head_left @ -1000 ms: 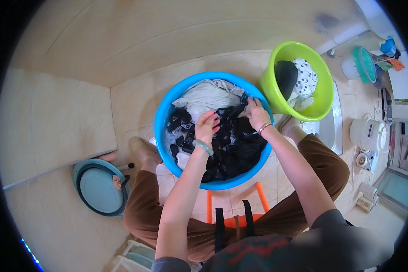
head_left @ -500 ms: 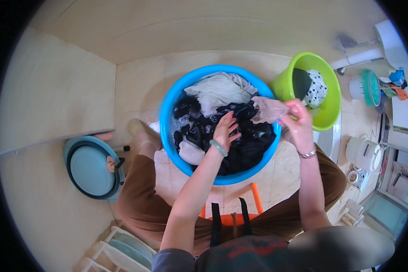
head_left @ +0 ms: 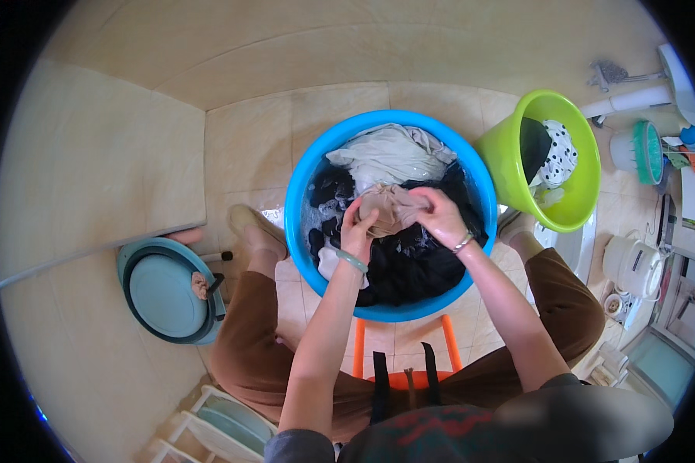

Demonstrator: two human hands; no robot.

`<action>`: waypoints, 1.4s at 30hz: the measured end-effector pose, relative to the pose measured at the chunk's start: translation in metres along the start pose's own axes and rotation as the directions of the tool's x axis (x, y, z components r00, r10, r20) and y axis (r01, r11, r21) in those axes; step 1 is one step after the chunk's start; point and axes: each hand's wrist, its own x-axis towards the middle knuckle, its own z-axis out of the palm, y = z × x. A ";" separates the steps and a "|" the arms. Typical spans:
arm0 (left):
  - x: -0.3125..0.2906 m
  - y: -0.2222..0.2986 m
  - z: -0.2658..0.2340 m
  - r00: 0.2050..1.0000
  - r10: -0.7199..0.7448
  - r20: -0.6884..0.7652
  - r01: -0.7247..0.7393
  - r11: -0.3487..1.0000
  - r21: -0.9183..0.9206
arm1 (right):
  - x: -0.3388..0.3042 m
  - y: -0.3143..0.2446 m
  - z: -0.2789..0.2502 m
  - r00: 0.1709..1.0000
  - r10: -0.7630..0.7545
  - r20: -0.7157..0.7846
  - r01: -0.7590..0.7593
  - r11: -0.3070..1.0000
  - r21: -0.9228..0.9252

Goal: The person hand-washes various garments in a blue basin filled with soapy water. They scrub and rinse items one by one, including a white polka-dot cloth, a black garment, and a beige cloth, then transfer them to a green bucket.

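Observation:
Between my two hands is a wet beige-pink cloth garment [head_left: 394,210], held over a round blue basin [head_left: 300,266]. My left hand [head_left: 355,231], with a pale green bangle at the wrist, grips the cloth's left side. On its right side, my right hand [head_left: 443,219], wearing a silver bracelet, pinches the fabric. Below them, dark clothes [head_left: 417,274] lie soaking in the basin. A light grey garment [head_left: 390,153] is heaped at the basin's far side, and a whitish cloth [head_left: 329,262] sits by the left wrist.
A lime green bucket [head_left: 502,166] holding a polka-dot cloth [head_left: 560,154] and a dark cloth stands right of the basin. To the left, a grey-blue folding basin [head_left: 162,293] leans near the wall. An orange stool [head_left: 449,343] is beneath me. White shelving [head_left: 208,432] stands at lower left.
The beige-pink cloth has moved left from the basin's right rim to above its middle, carried by my right hand. My left hand, open before, now grips it too.

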 end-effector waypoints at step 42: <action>-0.037 -0.020 0.046 0.969 -0.057 -0.242 0.045 0.998 -0.053 | 0.022 0.016 0.048 0.995 -0.073 -0.075 0.051 0.965 -0.256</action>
